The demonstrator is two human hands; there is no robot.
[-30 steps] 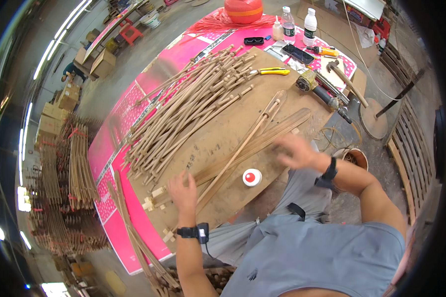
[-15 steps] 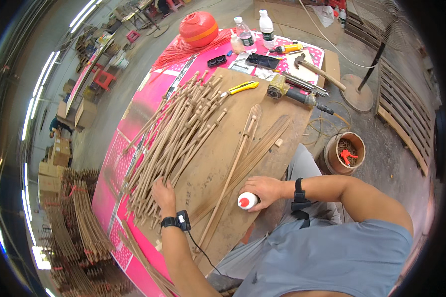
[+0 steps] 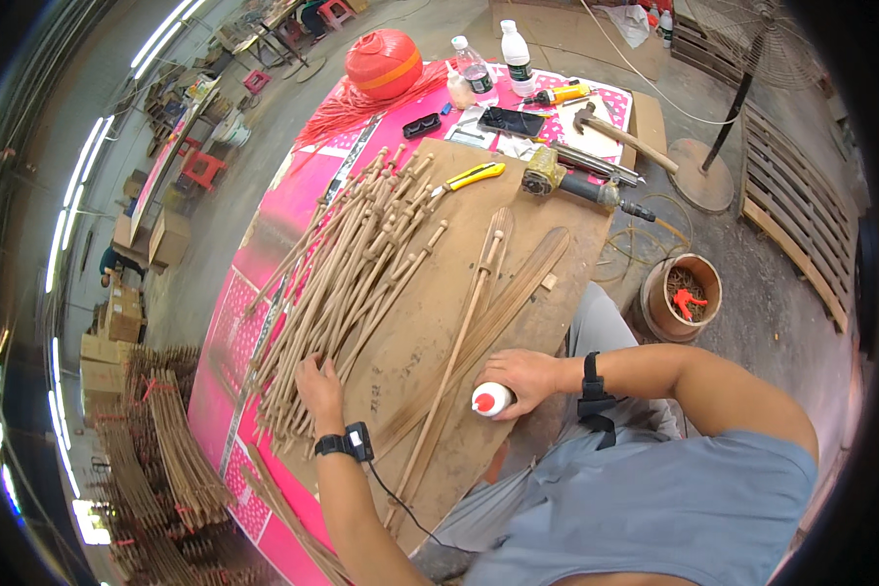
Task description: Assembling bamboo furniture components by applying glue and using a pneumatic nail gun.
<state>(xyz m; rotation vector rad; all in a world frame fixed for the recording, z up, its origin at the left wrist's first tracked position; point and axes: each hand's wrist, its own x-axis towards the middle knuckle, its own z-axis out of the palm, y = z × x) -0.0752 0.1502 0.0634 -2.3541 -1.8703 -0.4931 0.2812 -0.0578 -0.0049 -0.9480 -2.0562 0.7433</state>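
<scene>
the bench (image 3: pixel 547 293) is a broad brown board laid over a pink patterned sheet (image 3: pixel 264 244), so there is one flat face to work on. the heap of thin wooden sticks (image 3: pixel 352 264) takes up its left half, fanned out within easy reach of the left arm. nearer the middle a bundle of flat slats (image 3: pixel 503 303) lies slantwise, and one long stick (image 3: pixel 459 332) rests across it, running toward the person's lap, probably set apart as the piece in hand.

tools are pushed to the far edge where they do not crowd the work: a hammer (image 3: pixel 620 132), a power tool (image 3: pixel 566 181), a yellow utility knife (image 3: pixel 469 178), two plastic bottles (image 3: pixel 498 54) and an orange spool of cord (image 3: pixel 383 63). a round tub (image 3: pixel 682 298) sits on the floor by the right knee.

the left hand (image 3: pixel 320 386) lies palm down with fingers spread on the near ends of the sticks, as if holding them from rolling. the right hand (image 3: pixel 525 376) is curled around a small white glue bottle with a red cap (image 3: pixel 490 399), standing on the board just beside the long stick's lower part.
</scene>
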